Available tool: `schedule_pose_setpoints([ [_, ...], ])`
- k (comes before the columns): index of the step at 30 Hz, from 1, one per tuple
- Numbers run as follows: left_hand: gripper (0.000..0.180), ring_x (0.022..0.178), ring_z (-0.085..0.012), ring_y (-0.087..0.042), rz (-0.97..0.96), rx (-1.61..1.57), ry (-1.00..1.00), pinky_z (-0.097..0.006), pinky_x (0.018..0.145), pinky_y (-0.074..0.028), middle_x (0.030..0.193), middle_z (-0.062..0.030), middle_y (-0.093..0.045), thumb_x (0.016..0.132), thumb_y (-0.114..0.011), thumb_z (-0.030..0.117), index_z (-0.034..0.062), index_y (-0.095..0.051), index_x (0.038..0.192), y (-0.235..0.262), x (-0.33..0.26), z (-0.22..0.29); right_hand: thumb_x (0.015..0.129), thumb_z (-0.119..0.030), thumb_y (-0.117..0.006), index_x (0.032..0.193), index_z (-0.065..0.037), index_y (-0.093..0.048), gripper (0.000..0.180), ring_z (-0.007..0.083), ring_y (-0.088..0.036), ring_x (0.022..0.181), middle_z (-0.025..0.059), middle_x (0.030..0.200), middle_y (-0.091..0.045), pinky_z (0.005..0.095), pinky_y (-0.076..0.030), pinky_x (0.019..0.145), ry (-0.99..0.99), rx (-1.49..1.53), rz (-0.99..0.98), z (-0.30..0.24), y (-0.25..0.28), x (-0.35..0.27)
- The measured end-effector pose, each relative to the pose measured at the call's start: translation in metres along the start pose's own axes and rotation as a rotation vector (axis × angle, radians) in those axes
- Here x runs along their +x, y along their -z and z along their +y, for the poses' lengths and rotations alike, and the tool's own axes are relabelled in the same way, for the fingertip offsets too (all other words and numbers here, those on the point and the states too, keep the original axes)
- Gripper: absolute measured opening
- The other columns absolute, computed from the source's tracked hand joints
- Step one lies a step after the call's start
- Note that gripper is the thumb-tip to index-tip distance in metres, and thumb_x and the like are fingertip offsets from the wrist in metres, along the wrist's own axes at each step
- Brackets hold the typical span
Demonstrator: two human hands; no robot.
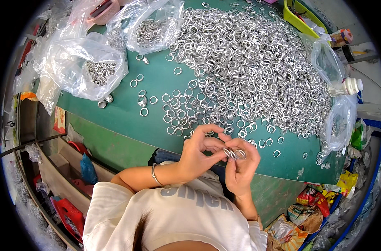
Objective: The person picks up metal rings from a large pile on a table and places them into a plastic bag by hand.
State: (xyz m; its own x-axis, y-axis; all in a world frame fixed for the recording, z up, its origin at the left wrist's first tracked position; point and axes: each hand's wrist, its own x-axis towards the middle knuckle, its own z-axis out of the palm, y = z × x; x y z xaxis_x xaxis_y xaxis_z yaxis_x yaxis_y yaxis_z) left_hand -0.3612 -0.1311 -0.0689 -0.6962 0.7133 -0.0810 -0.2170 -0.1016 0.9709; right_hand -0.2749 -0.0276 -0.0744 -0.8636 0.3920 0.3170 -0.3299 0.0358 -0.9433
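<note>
In front of my chest, both hands meet over the near edge of the green table (pixel 115 108). My right hand (pixel 244 167) is closed on several silver rings (pixel 239 154), which stand out between its thumb and fingers. From the left, my left hand (pixel 196 152) reaches in with curled fingers, its thumb and fingertips pinched at the leftmost of these rings. A large heap of silver rings (pixel 257 62) spreads over the table beyond my hands, with a looser patch of rings (pixel 182 106) on its left side.
Clear plastic bags (pixel 73 62) with rings inside lie at the far left. A pink basket (pixel 104 12) and a yellow-green basket (pixel 301 19) stand at the back. On the right are a white bottle (pixel 347 87) and another plastic bag (pixel 341 121). Colourful packets (pixel 312 201) lie below the table's right end.
</note>
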Motion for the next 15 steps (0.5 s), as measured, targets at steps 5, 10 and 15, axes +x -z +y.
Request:
schedule_pose_setpoints([
  [5,0.049,0.085,-0.0203,-0.066,0.037,0.085,-0.327,-0.030,0.074,-0.056,0.097,-0.0179,-0.064,0.077,-0.062,-0.013,-0.0027,-0.041,0.119,-0.003,-0.002,-0.014,0.083,0.010,-0.037,0.130,-0.001,-0.022,0.050,0.0322,-0.051,0.110,0.0175,0.116,-0.045,0.0514,-0.027,0.105,0.092,-0.185,-0.090,-0.003,0.001,0.000],
  [10,0.021,0.079,-0.0169,-0.066,0.085,0.089,-0.329,-0.027,0.070,-0.055,0.088,-0.0151,-0.067,0.079,-0.059,-0.012,-0.0060,-0.062,0.100,-0.005,0.000,-0.014,0.081,0.003,-0.044,0.135,-0.002,-0.016,0.061,0.0257,-0.044,0.103,0.0132,0.106,-0.041,0.0521,-0.021,0.106,0.095,-0.009,0.016,-0.001,-0.011,-0.002],
  [15,0.013,0.073,-0.0171,-0.066,0.127,-0.222,-0.157,-0.027,0.065,-0.054,0.084,-0.0137,-0.067,0.082,-0.063,-0.003,-0.0062,-0.064,0.094,-0.009,0.007,-0.013,0.078,-0.007,-0.051,0.140,-0.004,-0.010,0.074,0.0258,-0.036,0.109,0.0118,0.107,-0.037,0.0447,-0.026,0.097,0.015,0.292,0.144,-0.001,-0.018,0.001],
])
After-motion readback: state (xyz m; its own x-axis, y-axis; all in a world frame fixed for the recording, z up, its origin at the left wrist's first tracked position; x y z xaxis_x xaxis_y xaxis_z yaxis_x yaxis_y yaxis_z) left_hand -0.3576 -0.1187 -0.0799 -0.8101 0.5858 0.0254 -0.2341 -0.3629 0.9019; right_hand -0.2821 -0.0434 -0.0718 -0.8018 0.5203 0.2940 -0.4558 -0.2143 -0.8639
